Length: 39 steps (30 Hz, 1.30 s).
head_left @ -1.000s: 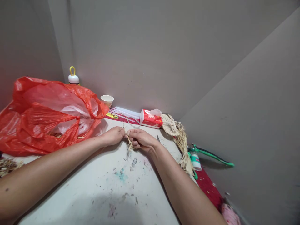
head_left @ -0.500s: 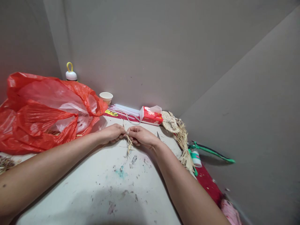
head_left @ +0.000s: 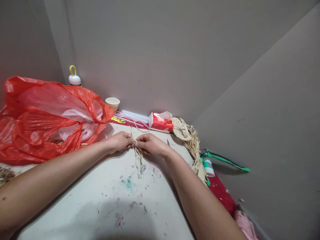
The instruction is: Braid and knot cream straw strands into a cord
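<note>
Over the far part of the table, my left hand and my right hand meet almost fingertip to fingertip. Both are closed in a pinch on a small bunch of pale dried straw strands. Loose ends hang down between the hands towards the tabletop, and a thin piece sticks up above them. The exact crossing of the strands is hidden by my fingers. Just right of my right wrist lies a dark pointed metal tip, its other end hidden behind my forearm.
A large red plastic bag fills the left side. Along the back stand a paper cup, white sticks and a red tissue pack. Braided straw, green-handled cutters and a white-and-green bottle sit on the right.
The hanging straw ends have spread apart and shifted between my hands. My right hand's fingers have changed their pinch slightly; my left hand stays nearly in place.
</note>
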Motion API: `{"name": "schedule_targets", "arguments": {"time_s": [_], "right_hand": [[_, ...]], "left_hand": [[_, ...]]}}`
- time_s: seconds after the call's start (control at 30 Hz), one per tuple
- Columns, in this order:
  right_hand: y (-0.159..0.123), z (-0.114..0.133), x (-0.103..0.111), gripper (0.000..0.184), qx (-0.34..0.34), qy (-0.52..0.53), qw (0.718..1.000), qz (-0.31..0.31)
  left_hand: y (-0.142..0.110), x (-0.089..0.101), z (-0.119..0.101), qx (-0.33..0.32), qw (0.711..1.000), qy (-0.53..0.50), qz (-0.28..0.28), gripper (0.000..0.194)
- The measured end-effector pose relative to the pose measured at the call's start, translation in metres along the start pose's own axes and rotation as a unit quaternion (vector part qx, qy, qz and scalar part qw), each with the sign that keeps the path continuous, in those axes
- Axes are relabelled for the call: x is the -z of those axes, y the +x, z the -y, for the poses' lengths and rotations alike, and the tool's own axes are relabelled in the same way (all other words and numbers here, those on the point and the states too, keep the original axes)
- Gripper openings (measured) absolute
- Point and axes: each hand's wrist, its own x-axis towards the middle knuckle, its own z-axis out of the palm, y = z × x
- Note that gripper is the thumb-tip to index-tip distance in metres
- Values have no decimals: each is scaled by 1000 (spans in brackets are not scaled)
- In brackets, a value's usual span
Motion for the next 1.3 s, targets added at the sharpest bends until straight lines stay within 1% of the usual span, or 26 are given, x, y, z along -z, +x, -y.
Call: {"name": "schedule_targets", "arguments": {"time_s": [0.07,0.17,0.23,0.37,0.43,0.5,0.57,0.67,0.73,0.8,0.87,1.0,1.1,1.2,1.23,1.3], "right_hand": [[-1,0,3,20,-11,0,1000,0],[-2,-1,5,18,-35,-8,999,-41],[-3,0,5,19,-44,-4,998,-53],[-4,7,-8,20,-49,46,998,-7],[-5,12,-19,20,-61,46,997,-3],[-6,16,-30,21,-68,4,997,-28],[-6,17,-39,21,-62,-74,993,-66],[-6,17,-46,20,-46,-209,971,-107],[-7,19,-47,21,-31,-279,953,-116],[-10,22,-49,24,-20,-324,938,-118],[-14,26,-52,29,-13,-362,926,-108],[-24,39,-62,32,-5,-429,901,-63],[-30,50,-72,32,-1,-456,889,-34],[-39,63,-79,32,31,-472,881,-13],[-43,68,-80,31,45,-469,882,12],[-56,79,-76,27,71,-434,894,88]], "left_hand": [[0,-2,0,-2,1000,6,-12,16],[-1,-3,-1,-8,1000,13,-27,17],[-3,-4,-3,-12,999,15,-35,18],[-6,-6,-5,-17,999,16,-46,20],[-6,-6,-4,-10,999,11,-48,20],[-5,-5,-4,5,999,-4,-43,19],[-3,-3,-3,22,999,-28,-33,15],[0,1,-2,40,998,-48,-28,14],[1,2,0,44,998,-43,-27,17],[2,3,1,44,998,-36,-20,17],[3,4,3,39,999,-35,-14,16],[2,4,3,37,998,-44,-11,20],[-2,4,0,43,998,-56,3,21],[-5,5,-3,47,996,-72,15,18],[-6,6,-3,46,996,-76,15,16],[-8,7,-4,40,996,-82,16,14]]}}
